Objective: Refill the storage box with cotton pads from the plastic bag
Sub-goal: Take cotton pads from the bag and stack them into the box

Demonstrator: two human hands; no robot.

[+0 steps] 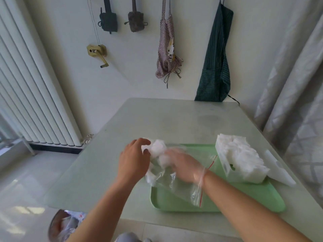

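A clear plastic bag [166,180] with a red zip strip lies over the left part of a green tray [244,198]. My right hand [183,166] is inside the bag up to the wrist, fingers round a clump of white cotton pads [158,149]. From outside, my left hand [134,158] grips the bag's closed end near the pads. The white storage box [225,163] lies tilted on the tray's right side, packed with cotton pads [244,154]. Motion blurs the fingers of both hands.
The box's white lid [277,170] lies on the table just right of the box. The pale table [157,119] meets a wall with hanging aprons [216,58]. A bin [64,226] stands on the floor at lower left, and a radiator [35,102] runs along the left.
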